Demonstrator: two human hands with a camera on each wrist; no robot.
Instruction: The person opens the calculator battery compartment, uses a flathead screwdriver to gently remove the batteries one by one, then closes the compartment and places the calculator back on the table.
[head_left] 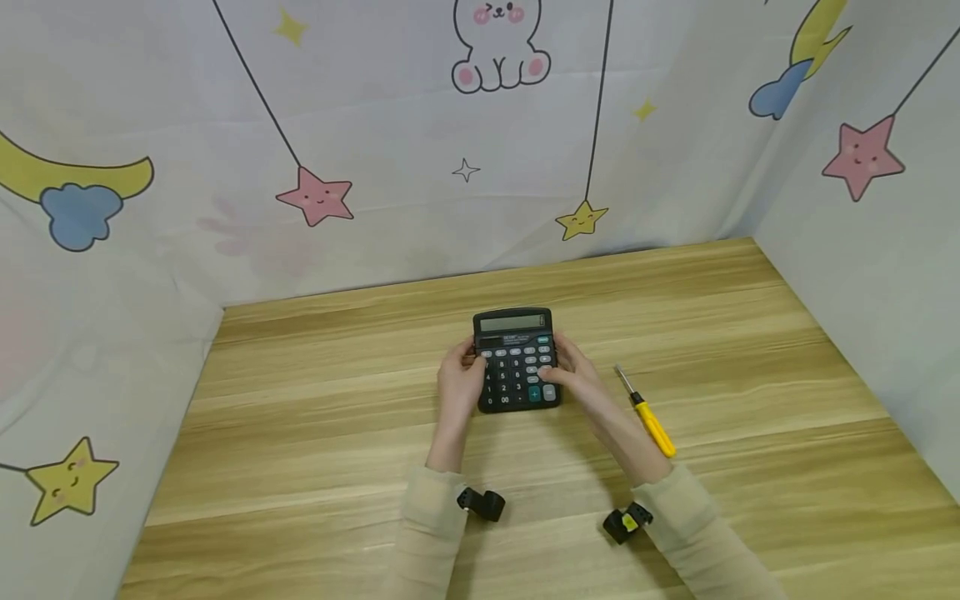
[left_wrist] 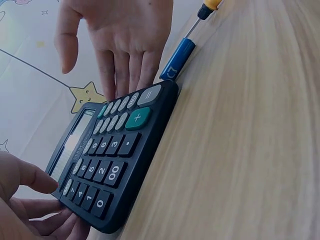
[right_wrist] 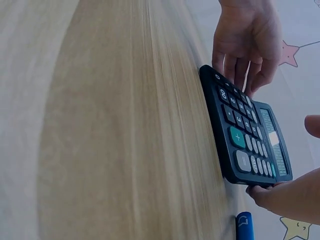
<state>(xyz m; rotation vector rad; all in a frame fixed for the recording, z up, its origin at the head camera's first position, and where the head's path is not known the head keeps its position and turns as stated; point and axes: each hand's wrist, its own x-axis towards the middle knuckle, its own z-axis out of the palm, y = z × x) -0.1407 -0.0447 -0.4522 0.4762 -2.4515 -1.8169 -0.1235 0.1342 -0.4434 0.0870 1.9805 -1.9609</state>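
Observation:
A black calculator (head_left: pixel 512 375) with grey and green keys is between both hands, display end raised off the wooden table and lower edge close to it. My left hand (head_left: pixel 459 380) grips its left side, thumb at the front edge by the keys, fingers behind. At the opposite side is my right hand (head_left: pixel 576 375). In the left wrist view its palm faces the calculator, fingers straight and reaching behind the edge, thumb lifted away. A blue cylinder like a battery (left_wrist: pixel 177 59) lies beyond the calculator's corner, hidden in the head view.
A yellow-handled screwdriver (head_left: pixel 654 427) lies right of the right hand, its shaft pointing away. The wooden table (head_left: pixel 315 433) is bounded by a white cloth (head_left: pixel 405 133) printed with stars at the back and sides. Black wrist cameras sit on both sleeves.

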